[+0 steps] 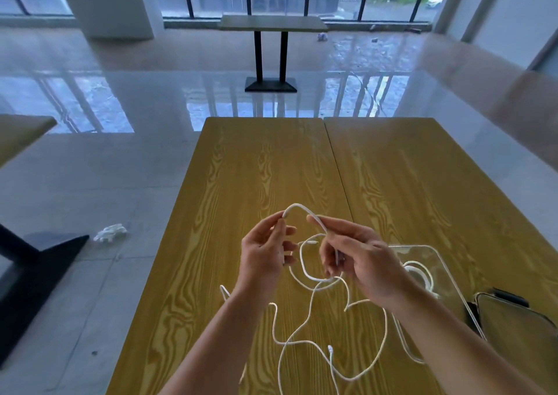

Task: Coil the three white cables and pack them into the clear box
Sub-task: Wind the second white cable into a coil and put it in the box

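Above the wooden table [265, 165], my left hand [265, 258] pinches one end of a white cable [302, 206]. That cable arches over to my right hand [359, 258], which grips it further along. Below the hands, loose white cable [302, 331] sprawls in tangled loops over the tabletop. The clear box [447, 274] sits to the right, partly behind my right wrist, with a coiled white cable [422, 271] inside it.
A clear lid with a dark clip [513, 316] lies at the right edge beside the box. A second wooden table [422, 165] adjoins on the right. On the floor to the left lie a white scrap [110, 232] and a black table base [36, 261].
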### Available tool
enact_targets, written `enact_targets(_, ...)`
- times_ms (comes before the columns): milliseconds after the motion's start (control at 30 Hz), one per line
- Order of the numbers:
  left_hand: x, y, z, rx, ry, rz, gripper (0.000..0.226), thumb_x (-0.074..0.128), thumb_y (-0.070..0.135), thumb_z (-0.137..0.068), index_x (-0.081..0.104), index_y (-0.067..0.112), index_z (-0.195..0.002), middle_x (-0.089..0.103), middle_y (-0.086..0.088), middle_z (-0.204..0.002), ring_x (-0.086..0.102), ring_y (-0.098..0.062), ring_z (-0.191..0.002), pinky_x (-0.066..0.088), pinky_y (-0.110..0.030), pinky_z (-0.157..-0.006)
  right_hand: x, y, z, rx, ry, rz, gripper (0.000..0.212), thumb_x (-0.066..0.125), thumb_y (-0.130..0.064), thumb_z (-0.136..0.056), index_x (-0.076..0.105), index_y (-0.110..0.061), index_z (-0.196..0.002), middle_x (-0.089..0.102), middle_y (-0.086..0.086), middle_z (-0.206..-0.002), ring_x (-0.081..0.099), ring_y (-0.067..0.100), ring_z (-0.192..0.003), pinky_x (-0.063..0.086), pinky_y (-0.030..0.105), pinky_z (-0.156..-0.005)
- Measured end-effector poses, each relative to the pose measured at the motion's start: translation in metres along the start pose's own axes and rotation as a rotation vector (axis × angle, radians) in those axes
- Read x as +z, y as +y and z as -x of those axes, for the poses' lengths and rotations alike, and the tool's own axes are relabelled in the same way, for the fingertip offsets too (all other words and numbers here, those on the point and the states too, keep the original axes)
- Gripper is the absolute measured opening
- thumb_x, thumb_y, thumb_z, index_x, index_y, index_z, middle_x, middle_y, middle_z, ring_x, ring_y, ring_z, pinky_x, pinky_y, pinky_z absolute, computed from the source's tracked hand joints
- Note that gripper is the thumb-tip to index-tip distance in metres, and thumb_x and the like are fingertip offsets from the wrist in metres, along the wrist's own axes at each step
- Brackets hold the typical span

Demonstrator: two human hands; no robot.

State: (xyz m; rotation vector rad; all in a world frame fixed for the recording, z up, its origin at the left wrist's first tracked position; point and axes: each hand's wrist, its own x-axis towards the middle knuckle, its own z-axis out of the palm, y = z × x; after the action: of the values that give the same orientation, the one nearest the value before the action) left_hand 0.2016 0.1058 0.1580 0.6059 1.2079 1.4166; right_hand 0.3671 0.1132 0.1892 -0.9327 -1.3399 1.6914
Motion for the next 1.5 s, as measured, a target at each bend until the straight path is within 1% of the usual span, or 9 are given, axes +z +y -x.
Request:
enact_targets(233,-0.001,0.036,0.011,-0.175,-0.309,-0.127,0.057,0.041,0.067,-0.083,0.068,0.033,-0.12,0.073,-0.004,-0.114,0.065,-0.019,-0.087,0.052,-0.034,-0.071,0.011,-0.001,0.01,-0.082,-0.146,0.463,0.015,0.066,-0.023,-0.094,0.08,-0.03,-0.092,0.069,-0.004,-0.069,0.061,0.008,-0.061,0.05,0.025,-0.06)
enact_targets(367,0.0,0.059,0.02,-0.056,-0.387,-0.374,0.031,0.052,0.045,-0.095,0.063,0.031,-0.121,0.068,-0.004,-0.115,0.062,-0.019,-0.088,0.051,-0.034,-0.072,0.017,0.008,0.006,-0.21,-0.237,0.842,0.022,0.064,-0.033,-0.095,0.07,-0.031,-0.074,0.061,-0.005,-0.059,0.052,0.013,-0.05,0.05,0.039,-0.053)
enact_targets(500,-0.002,0.072,0.024,-0.027,-0.372,-0.446,0.025,0.045,0.021,-0.104,0.067,0.028,-0.116,0.07,-0.005,-0.102,0.061,-0.017,-0.078,0.05,-0.027,-0.063,0.027,0.003,0.0,-0.217,-0.352,1.057,0.028,0.06,-0.033,-0.097,0.062,-0.024,-0.071,0.054,-0.017,-0.052,0.047,0.006,-0.046,0.036,0.014,-0.049)
enact_targets(600,-0.006,0.082,0.029,-0.042,-0.386,-0.421,0.03,0.04,0.021,-0.106,0.069,0.025,-0.114,0.071,-0.007,-0.092,0.059,-0.015,-0.071,0.048,-0.026,-0.061,0.031,-0.002,-0.001,-0.043,-0.481,1.071,0.019,0.059,-0.035,-0.098,0.073,-0.023,-0.104,0.076,-0.006,-0.095,0.068,-0.002,-0.081,0.056,0.019,-0.078)
enact_targets(700,-0.012,0.093,0.032,-0.057,-0.416,-0.352,0.033,0.037,0.022,-0.107,0.069,0.02,-0.116,0.07,-0.009,-0.087,0.057,-0.015,-0.066,0.044,-0.028,-0.06,0.035,-0.005,0.0,0.126,-0.644,1.188,0.021,0.058,-0.032,-0.099,0.069,-0.029,-0.117,0.073,-0.009,-0.115,0.067,0.004,-0.104,0.052,0.029,-0.097)
enact_targets(867,-0.025,0.103,0.039,-0.063,-0.456,-0.383,0.034,0.038,0.024,-0.106,0.07,0.021,-0.116,0.07,-0.009,-0.089,0.057,-0.016,-0.069,0.042,-0.029,-0.059,0.043,-0.014,-0.013,0.305,-0.843,1.63,0.036,0.046,-0.017,-0.1,0.057,-0.033,-0.07,0.054,-0.014,-0.076,0.052,0.005,-0.068,0.041,0.024,-0.063)
enact_targets(1067,-0.039,0.1,0.043,-0.028,-0.371,-0.413,0.027,0.045,0.02,-0.104,0.071,0.018,-0.11,0.07,-0.002,-0.084,0.057,-0.014,-0.07,0.044,-0.027,-0.06,0.047,-0.013,-0.048,0.346,-0.774,2.046,0.014,0.053,-0.001,-0.094,0.064,-0.008,-0.087,0.054,0.001,-0.071,0.057,0.022,-0.07,0.05,0.031,-0.062)
enact_targets(1300,-0.047,0.091,0.04,0.043,-0.215,-0.419,0.031,0.043,0.03,-0.105,0.068,0.014,-0.107,0.065,-0.002,-0.082,0.055,-0.012,-0.07,0.044,-0.022,-0.058,0.035,-0.039,-0.065,0.193,-0.469,1.899,0.02,0.046,-0.015,-0.102,0.065,-0.011,-0.11,0.064,0.0,-0.099,0.062,0.017,-0.086,0.054,0.029,-0.078)
enact_targets(1500,-0.055,0.081,0.034,0.098,-0.119,-0.37,0.042,0.034,0.038,-0.105,0.068,0.014,-0.102,0.063,-0.004,-0.077,0.056,-0.014,-0.069,0.046,-0.023,-0.06,0.021,-0.062,-0.062,0.215,-0.239,1.126,0.021,0.055,-0.03,-0.1,0.07,-0.026,-0.086,0.05,-0.006,-0.06,0.042,0.007,-0.046,0.039,0.024,-0.049)
